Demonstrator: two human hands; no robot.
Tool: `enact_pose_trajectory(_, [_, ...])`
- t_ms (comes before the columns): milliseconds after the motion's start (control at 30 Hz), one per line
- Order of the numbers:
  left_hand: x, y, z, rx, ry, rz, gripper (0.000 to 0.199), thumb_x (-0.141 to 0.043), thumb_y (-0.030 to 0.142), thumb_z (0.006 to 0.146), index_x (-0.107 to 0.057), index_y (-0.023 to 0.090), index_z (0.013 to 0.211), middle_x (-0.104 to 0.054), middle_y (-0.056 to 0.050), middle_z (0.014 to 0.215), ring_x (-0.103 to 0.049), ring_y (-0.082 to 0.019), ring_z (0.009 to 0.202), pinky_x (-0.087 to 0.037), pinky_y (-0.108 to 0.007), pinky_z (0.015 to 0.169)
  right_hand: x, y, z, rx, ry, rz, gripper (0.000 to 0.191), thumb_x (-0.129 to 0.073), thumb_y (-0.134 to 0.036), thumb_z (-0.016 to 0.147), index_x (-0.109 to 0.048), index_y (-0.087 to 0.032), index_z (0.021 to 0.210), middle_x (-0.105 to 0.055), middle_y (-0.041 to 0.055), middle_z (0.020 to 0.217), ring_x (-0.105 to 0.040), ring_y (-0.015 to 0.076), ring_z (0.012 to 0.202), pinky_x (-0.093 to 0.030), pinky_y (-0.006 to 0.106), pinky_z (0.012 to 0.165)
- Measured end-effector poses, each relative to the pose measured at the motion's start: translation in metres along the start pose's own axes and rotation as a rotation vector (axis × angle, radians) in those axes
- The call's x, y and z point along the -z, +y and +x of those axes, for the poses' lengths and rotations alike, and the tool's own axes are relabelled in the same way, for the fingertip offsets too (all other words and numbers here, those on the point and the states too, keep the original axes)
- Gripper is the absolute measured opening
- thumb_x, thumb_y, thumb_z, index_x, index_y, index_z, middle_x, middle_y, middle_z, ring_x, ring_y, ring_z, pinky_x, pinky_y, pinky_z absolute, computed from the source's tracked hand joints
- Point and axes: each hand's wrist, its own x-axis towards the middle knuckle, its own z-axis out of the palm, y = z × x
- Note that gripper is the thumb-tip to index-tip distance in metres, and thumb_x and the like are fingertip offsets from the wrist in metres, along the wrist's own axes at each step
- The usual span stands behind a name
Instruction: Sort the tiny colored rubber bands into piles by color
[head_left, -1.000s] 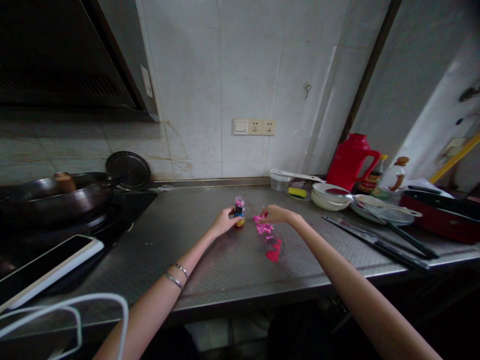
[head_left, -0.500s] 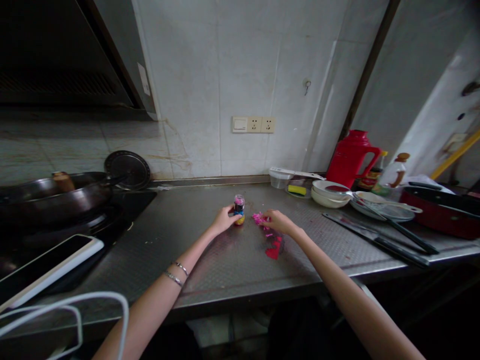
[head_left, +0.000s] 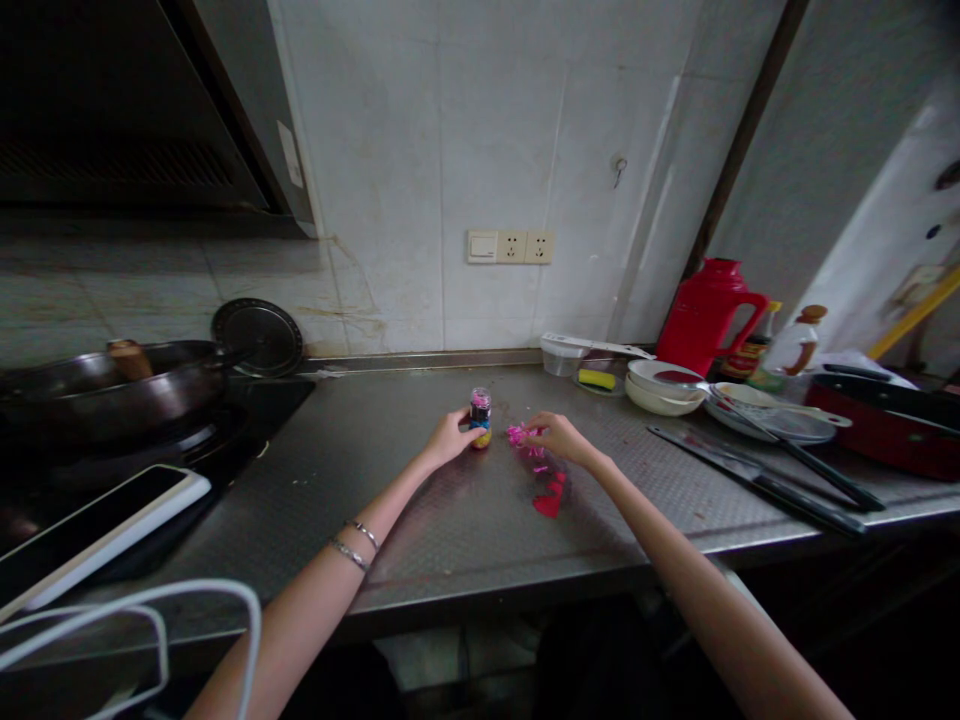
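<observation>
My left hand is closed around a small glass jar standing upright on the metal counter. Layers of colour show through the glass: pink at the top, dark and blue in the middle, yellow at the bottom. To the right of the jar lies a little heap of bright pink shreds. The fingers of my right hand are pinched at the heap's right side, on some of the shreds. Red heart-shaped cutouts lie on the counter nearer to me, below that hand.
Right of my hands lie a long knife, stacked bowls, a yellow sponge and a clear plastic tub. A red thermos jug stands behind. On the left are a pan on the stove and a phone-like white device.
My right hand has lifted slightly at the pink shreds. My left hand stays on the jar. The whole view has shifted a little.
</observation>
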Motion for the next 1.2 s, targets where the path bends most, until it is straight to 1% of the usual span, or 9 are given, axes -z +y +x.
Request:
enact_pose_trajectory(167, [0.000, -0.002, 0.000, 0.009, -0.001, -0.009, 0.038, -0.064, 0.023, 0.066, -0.060, 0.012, 0.101, -0.063, -0.010, 0.104, -0.058, -0.022, 0.095, -0.040, -0.038, 0.090, 0.005, -0.003, -0.002, -0.046, -0.036, 0.024, 0.030, -0.055, -0.037, 0.072, -0.069, -0.015, 0.085, -0.067, 0.0046, 0.075, -0.058, 0.0170, 0.068, -0.042, 0.024, 0.063])
enact_pose_trajectory(333, [0.001, -0.002, 0.000, 0.000, -0.003, 0.025, 0.038, -0.064, 0.026, 0.067, -0.059, 0.012, 0.102, -0.062, -0.011, 0.104, -0.058, -0.022, 0.095, -0.041, -0.038, 0.089, 0.007, 0.001, -0.003, -0.041, -0.016, 0.032, 0.035, -0.055, -0.041, 0.070, -0.070, -0.013, 0.085, -0.068, 0.0044, 0.074, -0.058, 0.0176, 0.068, -0.041, 0.023, 0.060])
enact_pose_trajectory(600, [0.001, 0.000, 0.000, -0.011, -0.008, 0.010, 0.040, -0.064, 0.026, 0.066, -0.058, 0.012, 0.103, -0.062, -0.011, 0.105, -0.058, -0.022, 0.094, -0.042, -0.037, 0.089, 0.010, 0.003, 0.000, -0.078, -0.009, 0.103, 0.038, -0.053, -0.044, 0.070, -0.070, -0.013, 0.084, -0.066, 0.0023, 0.069, -0.055, 0.0151, 0.062, -0.039, 0.022, 0.055])
enact_pose_trajectory(800, [0.001, -0.003, 0.000, -0.016, -0.005, 0.014, 0.040, -0.064, 0.027, 0.066, -0.059, 0.012, 0.103, -0.062, -0.011, 0.104, -0.058, -0.022, 0.094, -0.042, -0.038, 0.088, 0.014, 0.003, 0.001, -0.076, 0.004, 0.142, 0.034, -0.056, -0.041, 0.069, -0.070, -0.013, 0.084, -0.066, 0.0034, 0.070, -0.054, 0.0142, 0.061, -0.038, 0.022, 0.056])
enact_pose_trajectory(1000, [0.000, -0.003, 0.000, 0.003, 0.007, -0.002, 0.041, -0.066, 0.028, 0.065, -0.059, 0.012, 0.102, -0.062, -0.011, 0.105, -0.058, -0.022, 0.094, -0.041, -0.037, 0.089, 0.023, -0.010, 0.013, -0.071, 0.054, 0.271, 0.042, -0.056, -0.047, 0.067, -0.069, -0.011, 0.083, -0.064, 0.0038, 0.066, -0.050, 0.0107, 0.054, -0.035, 0.020, 0.047])
enact_pose_trajectory(1200, [0.000, -0.001, 0.000, 0.004, -0.016, -0.034, 0.038, -0.064, 0.024, 0.066, -0.058, 0.012, 0.103, -0.063, -0.009, 0.103, -0.058, -0.020, 0.093, -0.041, -0.035, 0.088, 0.043, -0.039, 0.039, 0.006, 0.076, 0.321, 0.044, -0.057, -0.050, 0.065, -0.069, -0.011, 0.083, -0.064, 0.0035, 0.067, -0.048, 0.0093, 0.052, -0.035, 0.019, 0.044])
